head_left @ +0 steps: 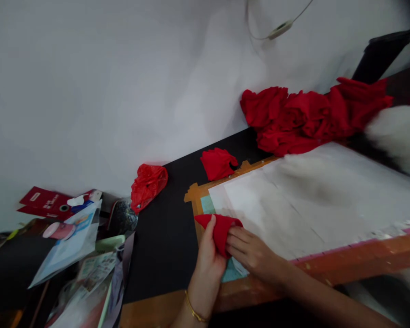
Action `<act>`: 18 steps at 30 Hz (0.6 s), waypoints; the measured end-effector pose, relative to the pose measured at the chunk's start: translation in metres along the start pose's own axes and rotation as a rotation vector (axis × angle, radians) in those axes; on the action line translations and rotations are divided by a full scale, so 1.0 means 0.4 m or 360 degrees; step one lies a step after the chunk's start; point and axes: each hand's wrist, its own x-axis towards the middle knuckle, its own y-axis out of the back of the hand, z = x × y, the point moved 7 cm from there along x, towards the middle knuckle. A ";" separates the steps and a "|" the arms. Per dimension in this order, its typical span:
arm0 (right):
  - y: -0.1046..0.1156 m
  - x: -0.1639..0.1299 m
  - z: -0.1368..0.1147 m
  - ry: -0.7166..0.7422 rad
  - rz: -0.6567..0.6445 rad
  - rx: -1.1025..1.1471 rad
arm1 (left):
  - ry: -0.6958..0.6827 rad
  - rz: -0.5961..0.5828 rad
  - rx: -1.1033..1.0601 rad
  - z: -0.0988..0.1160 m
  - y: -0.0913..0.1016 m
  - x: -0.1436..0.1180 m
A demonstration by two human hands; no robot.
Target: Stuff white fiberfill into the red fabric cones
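At the bottom centre, the left hand (207,264) and right hand (251,253) together pinch a small red cloth piece (220,230) at the wooden frame (362,255) corner, while one crumpled red piece (218,163) and the red fabric heap (307,116) at upper right lie untouched.

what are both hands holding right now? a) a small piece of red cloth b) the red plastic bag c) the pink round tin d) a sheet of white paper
a: the left hand and right hand pinch a small piece of red cloth between them at the corner of the wooden frame, while the red plastic bag lies apart on the black table.
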 end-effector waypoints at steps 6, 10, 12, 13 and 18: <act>-0.018 0.001 0.024 -0.0070 -0.0166 -0.0164 | -0.0174 0.0018 -0.0011 0.015 -0.014 -0.017; -0.045 -0.013 0.029 -0.0067 -0.0128 -0.0204 | -0.0207 -0.0014 0.0035 0.012 -0.016 -0.024; -0.054 -0.019 0.033 -0.0088 -0.0075 -0.0197 | -0.0214 -0.0038 0.0071 0.009 -0.017 -0.025; -0.055 -0.022 0.035 -0.0114 -0.0043 -0.0191 | -0.0222 -0.0039 0.0092 0.008 -0.017 -0.024; -0.066 -0.024 0.056 -0.0383 -0.0127 -0.0081 | -0.0194 0.0007 0.0117 0.001 -0.013 -0.010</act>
